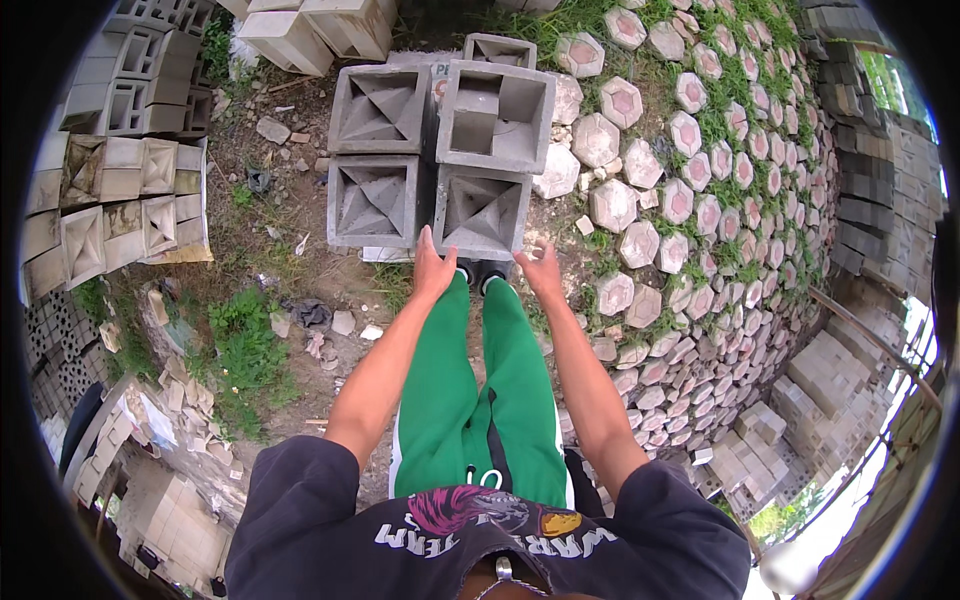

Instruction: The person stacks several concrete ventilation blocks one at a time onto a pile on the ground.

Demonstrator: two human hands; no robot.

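Several grey concrete decorative blocks stand together in front of my feet. The near right block [482,210] has a square rim and sloping triangular faces inside. At its near left corner is my left hand [433,268], fingers stretched along its side and thumb by its front edge. My right hand [539,272] is beside the near right corner with fingers and thumb apart; whether it touches the block I cannot tell. To the left sits a similar near left block [373,202], with a far left block [380,110] behind it. A far right block [496,115] has a stepped hollow.
Another block [499,48] stands behind the group. Hexagonal pavers [612,204] lie in rows over grass on the right. Stacked blocks [110,200] line the left, and more stacks [875,190] stand far right. Rubble and weeds [245,345] cover the ground at left.
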